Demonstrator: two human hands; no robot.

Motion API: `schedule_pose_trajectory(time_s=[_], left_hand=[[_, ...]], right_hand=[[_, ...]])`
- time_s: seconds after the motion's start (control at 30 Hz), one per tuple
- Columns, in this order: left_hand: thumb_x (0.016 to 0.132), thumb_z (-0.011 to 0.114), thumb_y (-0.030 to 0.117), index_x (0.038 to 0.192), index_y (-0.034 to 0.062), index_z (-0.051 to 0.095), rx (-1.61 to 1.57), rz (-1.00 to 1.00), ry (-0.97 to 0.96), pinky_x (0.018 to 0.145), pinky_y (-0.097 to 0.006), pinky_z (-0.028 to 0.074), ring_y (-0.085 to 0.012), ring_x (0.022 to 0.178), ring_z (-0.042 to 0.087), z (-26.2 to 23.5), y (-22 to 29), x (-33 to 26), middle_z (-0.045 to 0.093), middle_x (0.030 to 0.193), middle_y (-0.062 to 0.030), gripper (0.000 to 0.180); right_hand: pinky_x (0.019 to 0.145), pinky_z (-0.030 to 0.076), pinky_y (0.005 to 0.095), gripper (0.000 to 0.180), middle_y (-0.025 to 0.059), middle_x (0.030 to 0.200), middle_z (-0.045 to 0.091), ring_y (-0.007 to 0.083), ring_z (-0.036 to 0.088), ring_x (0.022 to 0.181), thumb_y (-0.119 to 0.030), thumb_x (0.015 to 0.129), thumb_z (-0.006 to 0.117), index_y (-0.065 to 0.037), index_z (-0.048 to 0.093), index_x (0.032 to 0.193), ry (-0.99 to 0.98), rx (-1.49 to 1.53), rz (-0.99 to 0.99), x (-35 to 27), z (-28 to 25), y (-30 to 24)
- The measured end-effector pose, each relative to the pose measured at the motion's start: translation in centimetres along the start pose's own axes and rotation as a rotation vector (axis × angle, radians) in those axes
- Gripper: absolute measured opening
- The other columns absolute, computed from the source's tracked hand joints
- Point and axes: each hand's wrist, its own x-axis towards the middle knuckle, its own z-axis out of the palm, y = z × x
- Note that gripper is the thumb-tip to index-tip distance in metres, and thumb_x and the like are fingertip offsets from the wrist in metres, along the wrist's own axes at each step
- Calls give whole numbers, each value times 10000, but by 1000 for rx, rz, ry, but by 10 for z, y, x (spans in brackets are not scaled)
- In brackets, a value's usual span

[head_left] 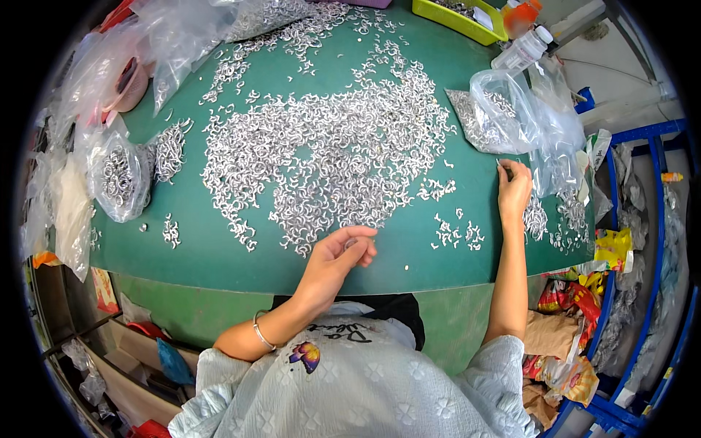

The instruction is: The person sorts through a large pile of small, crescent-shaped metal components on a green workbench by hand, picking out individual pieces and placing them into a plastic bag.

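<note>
- As we look down, our left hand (343, 252) sits at the near edge of the heap of small silver rings (321, 153), fingers curled and pinching what looks like one ring between thumb and fingertips.
- Our right hand (514, 186) rests further out, fingers bent, fingertips touching the tabletop (219, 255) beside a clear plastic bag (504, 109) holding more rings; we cannot tell whether it grips anything.
- A few loose rings (456, 233) lie scattered between the two hands.
- We judge the rings could slip from the pinch, or be swept off the near edge by a forearm, since they lie loose and close to it.
- Spread over the green tabletop, the heap is flanked by a second bag of rings (120, 179) on the left.
- Beyond stand a yellow-green tray (456, 18), a white bottle (522, 47) and blue shelving (657, 219) on the right.
</note>
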Motion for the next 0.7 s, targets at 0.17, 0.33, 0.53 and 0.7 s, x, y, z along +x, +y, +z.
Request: schedule_pose_trajectory(time_s=[0.17,0.33,0.53,0.7], left_hand=[[990,473,71,1344,-26,471,-23,-25,13,961,-338,449,-216,1102,571,4,5,-1,573,1244,-155,366],[837,404,-21,1448,-88,303,-336,-61,-94,1150,-447,294,-365,1412,344,18,23,5,337,1501,-282,623],[928,480,34,1445,-94,303,-433,-1,-119,1150,-437,301,-357,1404,358,-4,28,-8,355,1494,-267,561],[988,521,122,1414,-53,398,-69,42,-36,1118,-391,373,-313,1357,437,-41,58,-26,433,1459,-210,477]], right_hand=[[916,456,399,179,136,1027,663,326,584,1015,-107,836,699,-31,693,997,24,233,-181,-9,-3,-62],[1140,231,498,626,197,1506,367,390,266,1428,-326,905,642,-9,438,1404,-458,256,-315,-22,15,-118],[1161,174,537,741,208,1554,265,405,175,1463,-309,874,685,69,358,1421,-678,296,-531,-59,-3,-160],[1154,160,563,739,187,1549,284,401,201,1456,-234,818,742,48,393,1405,-714,326,-563,-74,-22,-169]])
